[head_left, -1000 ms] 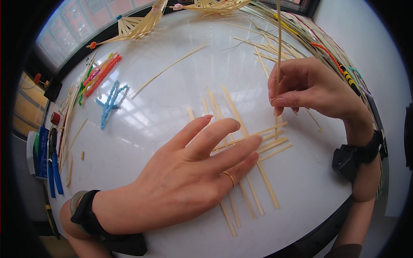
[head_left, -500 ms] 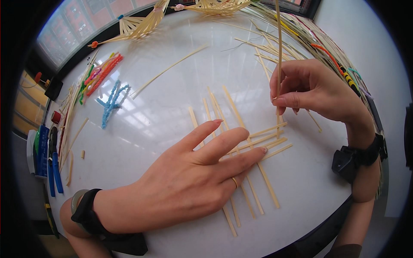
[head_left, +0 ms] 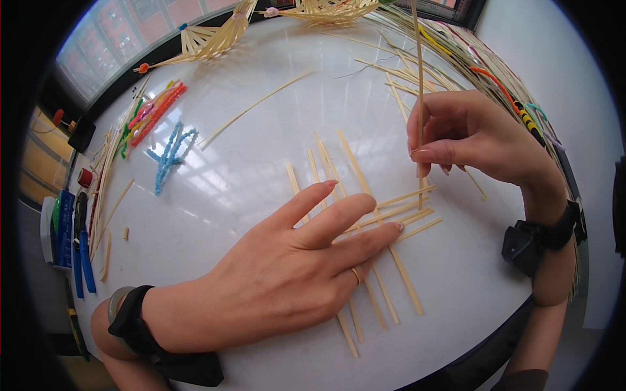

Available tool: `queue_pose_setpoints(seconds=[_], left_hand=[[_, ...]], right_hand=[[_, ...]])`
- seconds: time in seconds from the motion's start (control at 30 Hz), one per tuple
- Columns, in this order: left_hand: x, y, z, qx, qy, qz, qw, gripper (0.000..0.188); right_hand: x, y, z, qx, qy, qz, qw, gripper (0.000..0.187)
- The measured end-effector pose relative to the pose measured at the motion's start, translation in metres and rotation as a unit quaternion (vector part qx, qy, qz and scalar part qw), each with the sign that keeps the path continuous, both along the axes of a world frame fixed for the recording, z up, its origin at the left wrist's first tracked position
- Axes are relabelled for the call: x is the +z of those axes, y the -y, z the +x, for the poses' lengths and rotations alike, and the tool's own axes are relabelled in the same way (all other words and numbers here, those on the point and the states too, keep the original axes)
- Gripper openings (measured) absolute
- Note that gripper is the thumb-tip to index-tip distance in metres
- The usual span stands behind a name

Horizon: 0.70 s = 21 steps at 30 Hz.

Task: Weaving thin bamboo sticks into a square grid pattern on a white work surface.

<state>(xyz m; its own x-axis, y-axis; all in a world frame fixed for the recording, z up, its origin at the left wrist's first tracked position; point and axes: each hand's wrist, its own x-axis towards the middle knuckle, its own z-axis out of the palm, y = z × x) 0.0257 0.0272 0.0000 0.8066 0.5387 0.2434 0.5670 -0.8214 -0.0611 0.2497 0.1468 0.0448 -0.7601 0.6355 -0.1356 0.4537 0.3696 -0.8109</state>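
Blue-handled pliers (head_left: 86,260) line the left edge of the white tabletop (head_left: 228,195); its middle gives room above the left hand (head_left: 280,260), fingers splayed over crossed strips (head_left: 405,280). Apart, the right hand (head_left: 473,133) pinches a long strip (head_left: 419,65) near their right ends.

Crossed light-blue fuzzy stems (head_left: 169,158) lay on the glossy white surface (head_left: 238,179), near a bundle of red, pink and yellow fuzzy stems (head_left: 158,112). Leftward were a small red cylinder (head_left: 85,177) and a blue-handled, dark-headed tool (head_left: 84,251); straw-coloured woven fan-shaped pieces (head_left: 225,42) occupied the far edge.
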Motion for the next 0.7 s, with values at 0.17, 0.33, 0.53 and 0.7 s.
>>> queue_pose_setpoints(seconds=[0.17, 0.33, 0.53, 0.7], left_hand=[[0.001, 0.0, 0.0, 0.0, -0.004, -0.01, 1.0, 0.041], [0.001, 0.0, 0.0, -0.003, -0.001, -0.009, 1.0, 0.04], [-0.001, -0.001, 0.0, -0.006, 0.01, -0.003, 1.0, 0.039], [0.001, 0.0, 0.0, -0.001, -0.003, -0.003, 1.0, 0.039]], right_hand=[[-0.002, -0.003, 0.001, 0.005, 0.007, -0.016, 1.0, 0.007], [-0.005, -0.004, 0.0, 0.01, 0.008, -0.016, 1.0, 0.006], [-0.011, -0.005, 0.001, -0.021, 0.018, -0.052, 0.998, 0.007], [-0.003, 0.005, -0.005, -0.008, 0.006, -0.016, 1.0, 0.005]])
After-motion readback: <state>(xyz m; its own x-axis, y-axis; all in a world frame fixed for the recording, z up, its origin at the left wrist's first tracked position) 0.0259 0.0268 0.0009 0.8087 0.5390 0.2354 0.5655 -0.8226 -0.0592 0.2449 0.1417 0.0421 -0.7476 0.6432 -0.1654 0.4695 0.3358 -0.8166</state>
